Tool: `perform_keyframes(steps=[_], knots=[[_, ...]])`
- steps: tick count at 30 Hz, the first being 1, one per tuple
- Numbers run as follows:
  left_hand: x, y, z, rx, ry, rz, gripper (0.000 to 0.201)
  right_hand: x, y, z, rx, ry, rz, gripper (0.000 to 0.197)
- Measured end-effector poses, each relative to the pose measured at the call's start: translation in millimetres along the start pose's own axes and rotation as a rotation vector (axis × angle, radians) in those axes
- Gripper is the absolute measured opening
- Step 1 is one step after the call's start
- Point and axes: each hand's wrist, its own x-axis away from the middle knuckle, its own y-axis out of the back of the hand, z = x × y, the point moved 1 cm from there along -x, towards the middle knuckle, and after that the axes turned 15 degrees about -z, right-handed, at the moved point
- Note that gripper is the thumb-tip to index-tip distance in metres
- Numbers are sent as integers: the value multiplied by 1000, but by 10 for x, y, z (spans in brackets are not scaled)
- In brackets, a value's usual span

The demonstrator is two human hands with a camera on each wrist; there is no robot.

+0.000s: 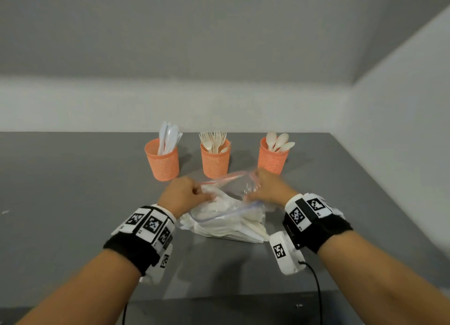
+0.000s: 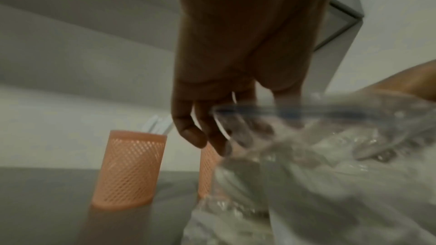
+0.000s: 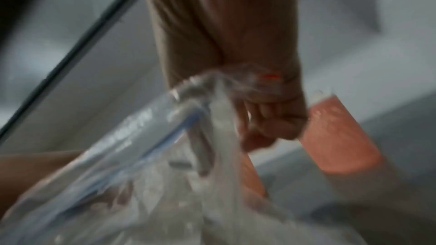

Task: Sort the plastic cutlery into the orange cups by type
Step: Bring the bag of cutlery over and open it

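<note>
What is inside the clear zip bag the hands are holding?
The zip bag holds a pile of cream-white plastic cutlery; crumpled plastic and overlap hide each piece's type and the count.

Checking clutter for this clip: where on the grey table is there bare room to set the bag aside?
Bare table lies left of the knife cup, and another patch right of the spoon cup. It is crowded in the middle: both hands grip the zip bag just in front of the fork cup.
</note>
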Motion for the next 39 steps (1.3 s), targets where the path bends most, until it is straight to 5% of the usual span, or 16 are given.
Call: perform_keyframes(steps=[2, 4, 8, 14, 19, 22, 24, 26, 28, 30, 32, 34, 36, 39], knots=[[-7, -68, 51, -49, 53, -34, 25, 14, -166, -161, 38, -142, 222, 26], [-43, -73, 111, -84, 94, -37, 38, 12, -222, -245, -400, -373, 311, 22], [-178, 74, 81, 125, 143, -73, 66, -99, -32, -170, -1259, -457, 140, 20], [-174, 172, 119, 886, 475, -4, 49, -186, -194, -173, -1550, -482, 10, 22], [-15, -109, 443, 1429, 809, 138, 28, -91, -497, -440, -1346, -682, 107, 20], [13, -82, 444, 1388, 727, 229, 43, -75, -539, -434, -1277, -760, 76, 20], [24, -85, 400, 1107, 575, 120, 34, -113, -540, -378, -1112, -725, -37, 16], [81, -87, 344, 805, 315, -80, 35, -155, -493, -299, -737, -484, -240, 20], [135, -109, 291, 543, 84, -212, 36, -125, -389, -137, -351, -76, -480, 37], [138, -141, 289, 381, -16, -286, 42, -49, -320, 132, -260, 302, -625, 37], [100, -155, 264, 233, -56, -258, 43, -9, -358, 321, -311, 489, -483, 24], [42, -183, 312, 110, -10, -134, 63, -27, -480, 352, -202, 472, -172, 25], [-2, -197, 390, 104, 82, 0, 84, -76, -620, 240, 99, 378, 66, 58], [54, -283, 501, 61, 129, 172, 98, -68, -694, 103, 328, 325, 136, 101]])
